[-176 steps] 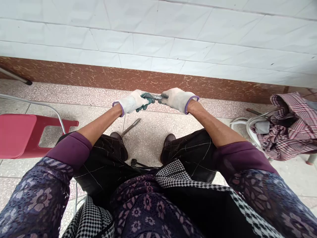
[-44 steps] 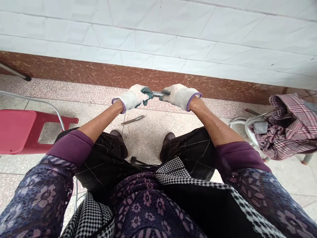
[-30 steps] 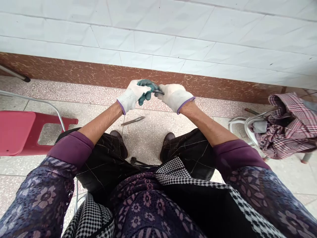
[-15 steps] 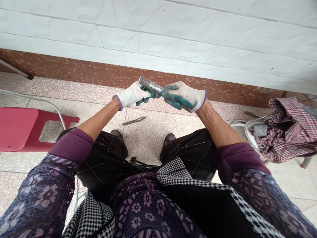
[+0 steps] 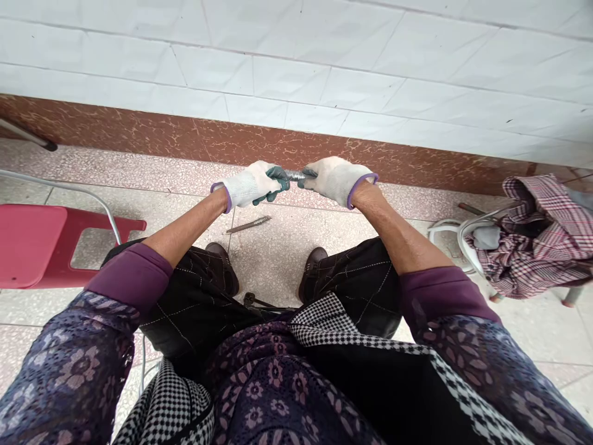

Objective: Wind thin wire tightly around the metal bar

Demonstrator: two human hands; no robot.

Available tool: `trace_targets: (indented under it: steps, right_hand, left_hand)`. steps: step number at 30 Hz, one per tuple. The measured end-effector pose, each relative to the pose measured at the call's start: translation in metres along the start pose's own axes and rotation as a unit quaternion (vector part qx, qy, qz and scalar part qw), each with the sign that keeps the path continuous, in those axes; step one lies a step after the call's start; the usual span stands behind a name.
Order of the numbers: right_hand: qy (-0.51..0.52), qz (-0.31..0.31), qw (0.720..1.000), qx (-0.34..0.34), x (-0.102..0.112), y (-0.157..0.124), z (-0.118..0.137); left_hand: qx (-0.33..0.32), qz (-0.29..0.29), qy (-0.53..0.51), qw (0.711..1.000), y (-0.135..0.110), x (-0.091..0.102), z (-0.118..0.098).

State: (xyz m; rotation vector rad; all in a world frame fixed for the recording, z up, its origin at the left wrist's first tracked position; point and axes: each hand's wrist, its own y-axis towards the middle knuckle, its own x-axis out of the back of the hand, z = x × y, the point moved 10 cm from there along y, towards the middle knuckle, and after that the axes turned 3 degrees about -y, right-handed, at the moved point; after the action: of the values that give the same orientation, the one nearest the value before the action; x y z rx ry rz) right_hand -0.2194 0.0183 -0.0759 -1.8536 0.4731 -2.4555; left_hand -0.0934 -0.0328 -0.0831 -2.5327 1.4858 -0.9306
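The rod [image 5: 294,175] has turned level again, so the work seems to be back on its ridged middle. Left hand [image 5: 260,182] grips the rod's left part, right hand [image 5: 332,177] its right part. Both rod ends are hidden; whether the ridges are wire or thread, I cannot tell.

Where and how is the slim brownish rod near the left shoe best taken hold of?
Probably pinch the plain shaft near its middle, coming from above: the slim rod lies along the floor, its right end looks rough, and the left shoe sits near its plain end. A hand must come free first: the left hand and right hand both grip a metal piece.
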Motion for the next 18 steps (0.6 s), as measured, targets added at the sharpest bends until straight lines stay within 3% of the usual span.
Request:
trace_targets:
  steps: [2, 4, 6, 8, 11, 15, 18]
  right_hand:
    - [0.007, -0.042, 0.999, -0.022, 0.014, -0.004, -0.002]
    - [0.137, -0.067, 0.988, -0.02, 0.022, -0.011, 0.001]
    - [0.307, -0.074, 0.949, -0.003, 0.024, -0.018, 0.004]
    - [0.429, -0.053, 0.901, 0.026, 0.023, -0.025, 0.012]
    - [0.483, 0.024, 0.871, 0.082, 0.016, -0.034, 0.026]
    - [0.449, 0.147, 0.874, 0.118, -0.005, -0.041, 0.033]
    - [0.331, 0.168, 0.923, 0.104, -0.019, -0.036, 0.025]
  left_hand:
    - [-0.011, -0.004, -0.052, 0.999, 0.0, 0.0, -0.002]
    - [-0.027, -0.004, -0.093, 0.995, -0.002, 0.001, -0.008]
    - [-0.042, 0.001, -0.118, 0.992, -0.005, 0.002, -0.013]
    - [-0.051, 0.006, -0.124, 0.991, -0.007, 0.003, -0.017]
    - [-0.06, -0.002, -0.109, 0.992, -0.007, 0.009, -0.019]
    - [-0.083, -0.011, -0.063, 0.994, -0.002, 0.019, -0.019]
    - [-0.091, -0.005, -0.042, 0.995, -0.001, 0.021, -0.018]
